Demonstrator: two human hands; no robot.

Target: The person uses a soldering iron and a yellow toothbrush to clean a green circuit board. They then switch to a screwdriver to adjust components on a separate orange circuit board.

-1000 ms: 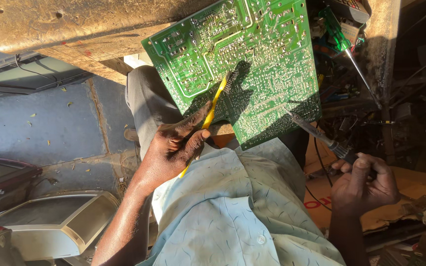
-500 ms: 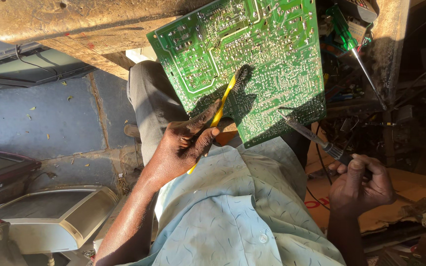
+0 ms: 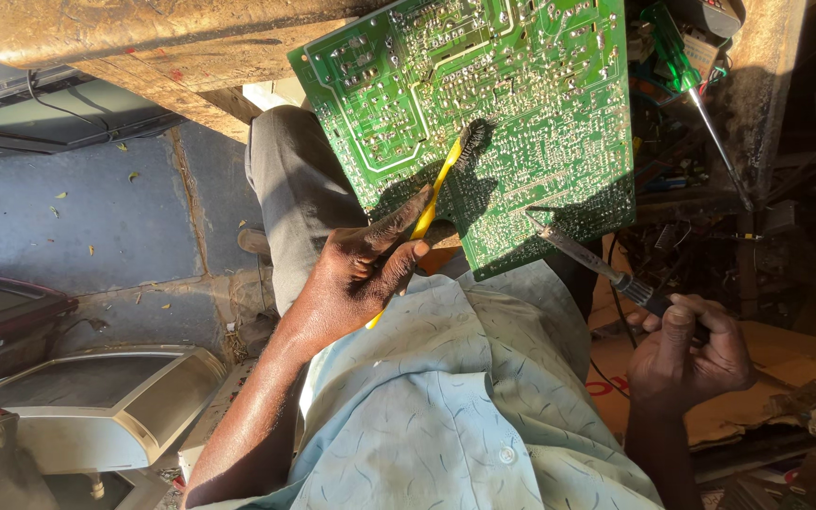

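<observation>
Cluttered workshop floor, low sun. Left hand [image 3: 361, 269] fingers pinch a light yellow toothbrush [image 3: 436, 194], bristles on the circuit board [image 3: 484, 113]. Right hand [image 3: 691, 354] clamps a soldering iron [image 3: 583, 255], tip touching the board's lower edge. Stiff, fragile board: hold by edges.

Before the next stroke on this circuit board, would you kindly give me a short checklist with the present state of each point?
1. Left hand grips the yellow brush firmly: ok.
2. Brush bristles rest on the green circuit board: ok.
3. Right hand holds the soldering iron by its handle: ok.
4. Iron tip at the board's lower edge, apart from the left hand's fingers: ok.
5. Iron hot or cold: cannot tell.
6. Board steadily supported on the lap: cannot tell.
</observation>
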